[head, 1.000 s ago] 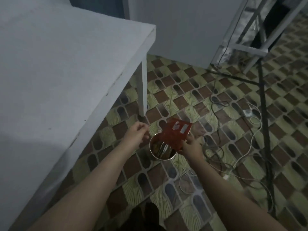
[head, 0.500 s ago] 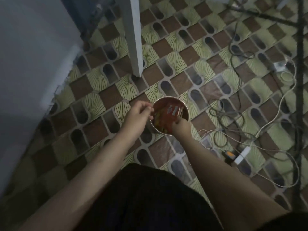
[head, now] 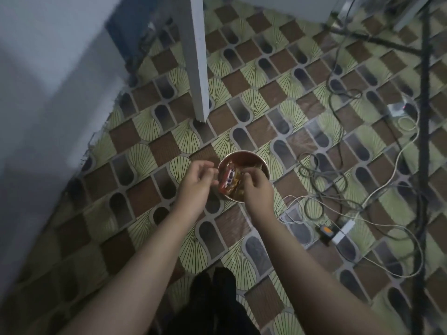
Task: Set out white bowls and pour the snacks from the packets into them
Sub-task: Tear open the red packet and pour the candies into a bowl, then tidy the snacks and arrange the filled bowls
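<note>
Red packet lies in the round container on the floor, likely discarded; left hand loosely open, right hand fingers unclear.

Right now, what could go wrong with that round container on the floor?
The round container stands on the patterned floor near the person's feet, so a step might tip it. Loose cables lie just to its right and could trip someone. The red packet sticks up inside it, so it might slide out.
</note>
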The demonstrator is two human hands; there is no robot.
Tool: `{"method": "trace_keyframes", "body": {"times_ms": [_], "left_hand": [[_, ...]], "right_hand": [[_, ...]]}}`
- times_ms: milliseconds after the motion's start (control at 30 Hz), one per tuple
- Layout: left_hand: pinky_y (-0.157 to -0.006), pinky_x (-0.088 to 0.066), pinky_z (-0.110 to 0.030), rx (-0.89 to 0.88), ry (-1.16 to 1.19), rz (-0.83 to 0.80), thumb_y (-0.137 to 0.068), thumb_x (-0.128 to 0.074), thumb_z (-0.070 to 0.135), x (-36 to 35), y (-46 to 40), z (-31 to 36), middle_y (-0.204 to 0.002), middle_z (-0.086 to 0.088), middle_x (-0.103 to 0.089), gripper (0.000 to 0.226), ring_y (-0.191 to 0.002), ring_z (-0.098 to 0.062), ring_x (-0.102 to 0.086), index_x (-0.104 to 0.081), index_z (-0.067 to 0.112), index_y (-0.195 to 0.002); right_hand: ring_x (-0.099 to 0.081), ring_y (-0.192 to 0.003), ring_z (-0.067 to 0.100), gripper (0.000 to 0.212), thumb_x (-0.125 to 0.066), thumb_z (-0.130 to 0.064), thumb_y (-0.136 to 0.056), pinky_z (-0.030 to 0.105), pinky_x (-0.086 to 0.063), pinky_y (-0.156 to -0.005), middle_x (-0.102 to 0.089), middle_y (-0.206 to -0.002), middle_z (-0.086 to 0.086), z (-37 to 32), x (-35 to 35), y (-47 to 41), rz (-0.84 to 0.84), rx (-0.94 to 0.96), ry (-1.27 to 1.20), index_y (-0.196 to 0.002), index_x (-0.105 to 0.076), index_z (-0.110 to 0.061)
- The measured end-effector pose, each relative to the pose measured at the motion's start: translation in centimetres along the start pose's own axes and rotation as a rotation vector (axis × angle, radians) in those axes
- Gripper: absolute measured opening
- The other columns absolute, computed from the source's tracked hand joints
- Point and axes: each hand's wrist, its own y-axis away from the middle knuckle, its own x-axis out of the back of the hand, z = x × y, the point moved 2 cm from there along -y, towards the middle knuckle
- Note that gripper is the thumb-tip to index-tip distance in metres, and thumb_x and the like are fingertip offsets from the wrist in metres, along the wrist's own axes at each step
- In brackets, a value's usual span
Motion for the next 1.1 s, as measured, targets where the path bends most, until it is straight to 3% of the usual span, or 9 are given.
{"method": "trace_keyframes", "body": {"times_ms": [100,233,333,433,567,667,767,933,1100], "left_hand": [[-0.072,-0.049,-0.024,-0.037,0.072,0.024,-0.101,-0.046,0.025,0.8,3.7,3.5,-0.107,0.006,-0.067,0.012,-0.094,-0.012,-0.067,-0.057,0.028,-0.105],[-0.061,-0.05,-0.012,-0.16,0.182,0.059,-0.102,-0.045,0.019,3.2,9.6,9.7,-0.097,0.007,-0.068,0.014,-0.082,-0.005,-0.067,-0.058,0.02,-0.107],[-0.064,-0.051,-0.014,-0.249,0.172,0.105,-0.101,-0.046,0.021,5.6,13.7,13.7,-0.095,0.008,-0.069,0.014,-0.084,-0.007,-0.067,-0.059,0.023,-0.105],[-0.066,-0.052,-0.014,-0.298,0.184,0.153,-0.101,-0.045,0.023,7.6,17.2,16.2,-0.098,0.006,-0.068,0.015,-0.085,-0.01,-0.067,-0.059,0.025,-0.103],[-0.076,-0.053,-0.023,-0.375,0.177,0.209,-0.102,-0.043,0.022,10.1,22.2,18.2,-0.092,0.011,-0.067,0.018,-0.084,-0.008,-0.066,-0.061,0.026,-0.099],[-0.082,-0.053,-0.032,-0.391,0.161,0.235,-0.101,-0.044,0.023,11.4,24.4,18.2,-0.091,0.016,-0.067,0.018,-0.084,-0.008,-0.066,-0.061,0.03,-0.098],[-0.084,-0.053,-0.035,-0.382,0.152,0.265,-0.101,-0.046,0.022,12.7,25.7,17.7,-0.091,0.016,-0.068,0.019,-0.086,-0.009,-0.066,-0.061,0.033,-0.096],[-0.077,-0.05,-0.027,-0.398,0.188,0.361,-0.101,-0.045,0.018,15.4,27.6,18.0,-0.09,0.013,-0.068,0.018,-0.084,-0.007,-0.066,-0.062,0.025,-0.099],[-0.083,-0.053,-0.031,-0.442,0.246,0.509,-0.101,-0.045,0.02,18.5,31.4,18.5,-0.091,0.015,-0.066,0.016,-0.088,-0.011,-0.066,-0.061,0.025,-0.1]], "right_hand": [[-0.064,-0.068,-0.003,0.018,-0.047,-0.015,-0.1,0.017,-0.05,-0.052,-0.066,-0.084,-0.008,-5.7,2.3,4.2,0.015,0.104,-0.107,-0.095,-0.065,-0.017],[-0.068,-0.077,0.01,0.02,-0.049,-0.02,-0.099,0.034,-0.059,-0.066,-0.069,-0.083,-0.007,-12.8,4.9,10.2,-0.021,0.247,-0.179,-0.089,-0.066,-0.024],[-0.064,-0.075,0.004,0.021,-0.049,-0.019,-0.099,0.024,-0.054,-0.07,-0.067,-0.081,-0.01,-17.6,6.8,14.4,-0.037,0.367,-0.171,-0.085,-0.064,-0.024],[-0.065,-0.08,0.022,0.019,-0.048,-0.03,-0.095,0.044,-0.055,-0.075,-0.067,-0.081,0.001,-20.6,8.3,17.8,-0.068,0.402,-0.179,-0.084,-0.064,-0.027],[-0.06,-0.063,0.013,0.023,-0.047,-0.014,-0.101,0.025,-0.051,-0.058,-0.064,-0.071,0.005,-23.6,9.7,22.4,-0.162,0.452,-0.278,-0.086,-0.065,-0.012],[-0.057,-0.059,0.011,0.022,-0.046,-0.008,-0.101,0.018,-0.047,-0.054,-0.06,-0.068,0.009,-25.1,10.0,24.7,-0.201,0.499,-0.317,-0.087,-0.064,-0.005],[-0.052,-0.055,0.011,0.023,-0.045,-0.008,-0.101,0.019,-0.044,-0.05,-0.058,-0.069,0.007,-25.9,9.6,26.1,-0.251,0.509,-0.344,-0.085,-0.061,-0.006],[-0.053,-0.057,0.014,0.021,-0.047,-0.007,-0.1,0.022,-0.045,-0.052,-0.06,-0.071,0.003,-27.7,7.9,27.7,-0.33,0.55,-0.347,-0.085,-0.062,-0.006],[-0.052,-0.058,0.013,0.021,-0.048,-0.011,-0.101,0.026,-0.043,-0.052,-0.06,-0.07,0.003,-29.9,4.9,30.6,-0.517,0.639,-0.335,-0.086,-0.062,-0.007]]}}
